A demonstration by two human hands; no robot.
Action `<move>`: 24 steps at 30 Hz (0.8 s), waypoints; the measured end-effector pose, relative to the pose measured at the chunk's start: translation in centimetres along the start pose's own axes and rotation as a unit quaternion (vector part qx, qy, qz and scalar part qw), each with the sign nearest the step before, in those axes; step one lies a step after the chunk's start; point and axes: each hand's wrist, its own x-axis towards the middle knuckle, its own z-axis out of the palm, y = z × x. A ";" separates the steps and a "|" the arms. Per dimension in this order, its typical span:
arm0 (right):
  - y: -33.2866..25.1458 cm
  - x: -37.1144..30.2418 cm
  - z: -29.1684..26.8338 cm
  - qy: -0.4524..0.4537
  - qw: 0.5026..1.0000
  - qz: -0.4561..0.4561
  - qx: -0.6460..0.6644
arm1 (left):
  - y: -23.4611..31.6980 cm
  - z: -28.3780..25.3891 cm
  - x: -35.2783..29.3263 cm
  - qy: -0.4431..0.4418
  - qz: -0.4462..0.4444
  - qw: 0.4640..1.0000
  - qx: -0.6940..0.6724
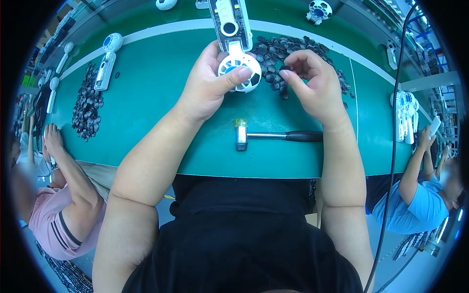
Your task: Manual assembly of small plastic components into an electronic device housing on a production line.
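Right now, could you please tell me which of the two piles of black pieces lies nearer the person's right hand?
The pile on the right, with the right hand at its edge; the other pile lies far to the left.

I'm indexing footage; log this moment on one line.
left hand: holding white device | right hand: pinching black piece | loose black pieces: heaped nearby | hammer: lying on green table

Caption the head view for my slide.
Left hand holds a white round-headed plastic device; right hand pinches a small black piece over a green tabletop.
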 end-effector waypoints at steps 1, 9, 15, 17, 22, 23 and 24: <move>-0.1 -0.1 0.2 0.034 0.999 -0.019 -0.002 | 0.0 0.0 0.0 0.001 -0.001 1.000 -0.002; 0.7 0.3 -0.7 0.156 0.903 -0.369 -0.153 | -0.1 0.1 0.1 -0.002 -0.009 1.000 -0.005; 0.4 0.0 -0.7 0.157 0.891 -0.395 -0.157 | 0.0 -0.1 -0.1 -0.012 -0.034 0.999 0.022; 0.6 0.2 -0.7 0.156 0.891 -0.398 -0.150 | -0.1 0.0 0.0 -0.015 -0.031 0.999 0.010; 0.5 0.3 0.1 0.164 0.897 -0.391 -0.124 | -0.4 0.2 0.0 -0.015 -0.028 0.999 -0.041; 0.4 0.3 0.1 0.161 0.899 -0.388 -0.122 | -0.5 0.3 0.0 -0.013 -0.031 0.998 -0.054; 0.4 0.2 0.1 0.157 0.902 -0.384 -0.121 | -0.5 0.4 0.0 -0.013 -0.032 0.998 -0.054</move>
